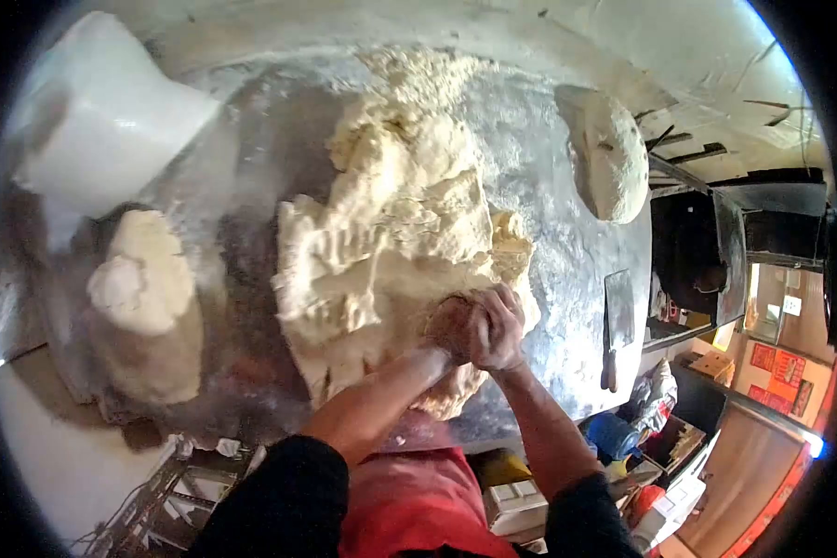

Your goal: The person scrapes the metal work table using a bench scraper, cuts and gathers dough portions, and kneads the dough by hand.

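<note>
A large, rough mass of pale dough (391, 223) spreads over the middle of the floured metal worktop (577, 270). Low on its near right side, my left hand (449, 327) is closed and pressed into it, smeared by motion and partly covered. Right beside it, touching, my right hand (496, 327) is closed too, knuckles up, bearing down on the dough. Both forearms reach straight down from dark sleeves. Finger-like dents mark the dough to the left of my hands. The undersides of both hands are hidden.
A white bucket (112, 112) lies tilted at the back left, with a smaller dough piece (144, 274) nearer. At the right are a smooth dough loaf (609, 158) and a flat scraper or cleaver (618, 316) with a dark handle. A blue container (612, 435) stands beyond the worktop's right edge.
</note>
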Demonstrator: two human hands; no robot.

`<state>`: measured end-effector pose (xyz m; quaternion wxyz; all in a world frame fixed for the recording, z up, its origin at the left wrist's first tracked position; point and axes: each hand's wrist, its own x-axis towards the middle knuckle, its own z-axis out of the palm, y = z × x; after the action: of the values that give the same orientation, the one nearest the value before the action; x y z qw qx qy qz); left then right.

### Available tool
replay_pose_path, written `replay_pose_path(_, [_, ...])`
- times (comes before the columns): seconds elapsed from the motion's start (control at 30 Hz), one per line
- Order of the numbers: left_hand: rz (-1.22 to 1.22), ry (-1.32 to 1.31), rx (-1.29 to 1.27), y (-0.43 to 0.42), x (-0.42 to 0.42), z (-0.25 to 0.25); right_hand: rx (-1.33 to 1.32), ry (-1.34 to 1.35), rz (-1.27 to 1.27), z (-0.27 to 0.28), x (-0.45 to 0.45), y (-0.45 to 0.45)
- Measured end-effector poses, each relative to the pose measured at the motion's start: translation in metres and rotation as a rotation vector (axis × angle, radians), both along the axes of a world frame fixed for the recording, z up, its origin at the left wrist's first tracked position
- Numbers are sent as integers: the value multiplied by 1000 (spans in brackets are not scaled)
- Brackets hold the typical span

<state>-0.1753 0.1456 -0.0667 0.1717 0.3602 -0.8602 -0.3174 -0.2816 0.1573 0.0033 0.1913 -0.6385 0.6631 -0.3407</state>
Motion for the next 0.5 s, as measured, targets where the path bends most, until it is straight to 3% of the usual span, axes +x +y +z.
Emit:
replay_pose_path(0.07, [-61, -116, 216, 6, -10, -22, -240, 35, 84, -33, -20, 7])
replay_pose_path(0.1, [-89, -192, 325, 5, -10, -24, -142, 24, 69, -20, -17, 5])
replay_pose_path(0.17, [-94, -291, 501, 4, -8, -12, -195, 131, 38, -23, -14, 4])
replay_pose_path(0.23, [-15, -82, 701, 2, 5, 15, -47, 147, 57, -10, -11, 6])
replay_pose_path(0.33, [-237, -540, 382, -41, 9, 104, 342, -410, -22, 31, -15, 4])
replay_pose_path(0.37, [-198, -492, 694, -61, 30, 134, 409, -654, -94, 44, -16, 4])
replay_pose_path(0.4, [-45, -289, 643, -79, 45, 143, 280, -225, -50, 37, -32, 1])
replay_pose_path(0.43, [77, -82, 570, -96, 61, 151, 273, -60, -57, 46, -43, -2])
replay_pose_path(0.5, [343, -132, 375, -149, 90, 159, 386, -125, -174, 37, -66, -15])
